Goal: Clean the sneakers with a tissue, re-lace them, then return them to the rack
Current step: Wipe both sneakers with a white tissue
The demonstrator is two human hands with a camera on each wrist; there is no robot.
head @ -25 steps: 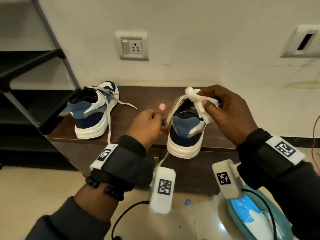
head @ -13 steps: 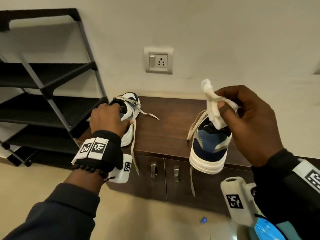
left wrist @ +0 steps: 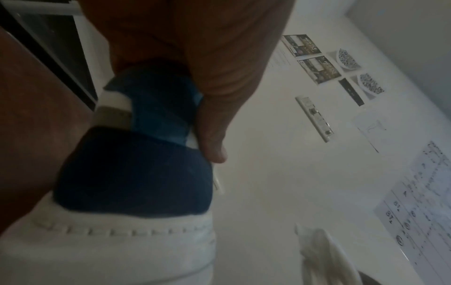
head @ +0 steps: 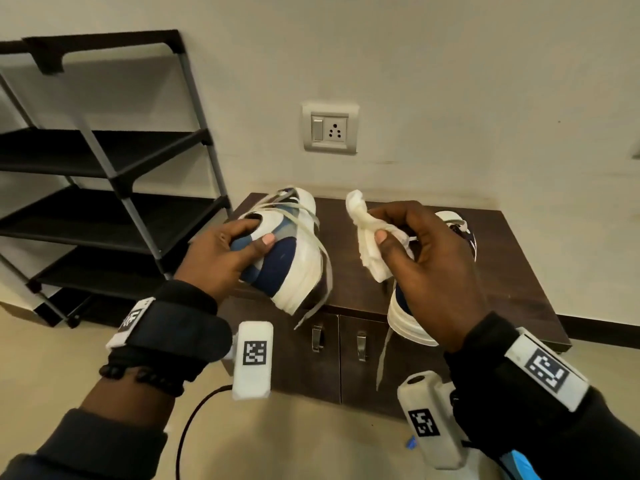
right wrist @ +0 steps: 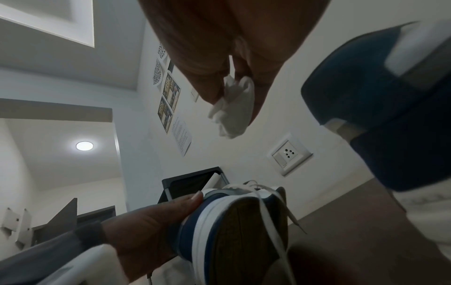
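Note:
My left hand [head: 239,249] grips the heel of a blue and white sneaker [head: 291,258] and holds it lifted and tilted above the cabinet's left end, its loose laces [head: 311,237] dangling. From the left wrist view, my thumb lies along that sneaker's heel [left wrist: 136,173]. My right hand [head: 398,233] pinches a crumpled white tissue [head: 367,237] a little to the right of that shoe. The second sneaker [head: 408,323] stands on the cabinet top, mostly hidden behind my right hand. The right wrist view shows the tissue [right wrist: 231,108] above the lifted sneaker's sole [right wrist: 239,231].
A brown cabinet [head: 502,258] with two door handles stands against the wall. The black shoe rack [head: 114,168] with bare shelves is to its left. A wall socket [head: 329,128] sits above the cabinet. A blue-lined object lies on the floor at bottom right.
My left hand left the right sneaker, reached the left one, and has lifted it by the heel toward the middle. The tissue hand stayed raised, now beside the lifted shoe.

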